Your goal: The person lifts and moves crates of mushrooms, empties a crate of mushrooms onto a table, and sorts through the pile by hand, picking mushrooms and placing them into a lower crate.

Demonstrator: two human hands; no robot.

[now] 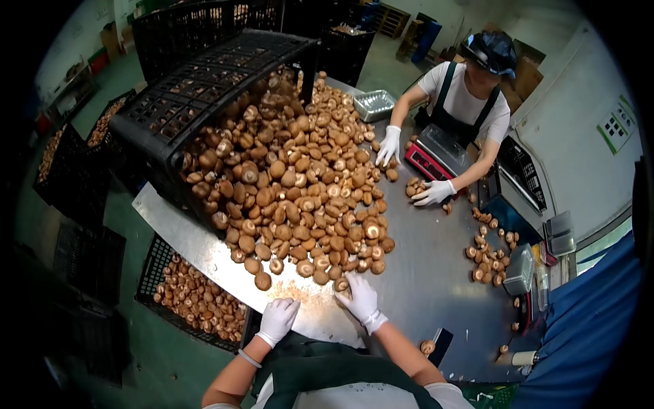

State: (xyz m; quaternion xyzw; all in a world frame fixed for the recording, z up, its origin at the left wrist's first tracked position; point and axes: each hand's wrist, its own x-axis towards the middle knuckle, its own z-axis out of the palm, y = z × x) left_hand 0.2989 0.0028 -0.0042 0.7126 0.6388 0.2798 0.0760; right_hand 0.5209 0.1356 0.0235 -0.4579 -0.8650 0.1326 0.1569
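Note:
A large heap of brown mushrooms [293, 198] spills from a tipped black crate [204, 88] over the metal table [426, 273]. My right hand [361, 300], in a white glove, is at the near edge of the heap with its fingers closed around a mushroom [342, 285]. To its left, my left hand [278, 320], also gloved, hovers by the table's near edge. Its fingers are curled together, and whatever lies inside them is hidden. Below and to the left stands a black crate of mushrooms [197, 300], next to the table.
Across the table, a co-worker [470, 102] in white gloves handles mushrooms by a red scale [436, 153]. A clear plastic tray [375, 105] sits at the far edge. Loose mushrooms [487, 259] and plastic boxes [519, 269] lie at right, near a blue curtain [586, 320].

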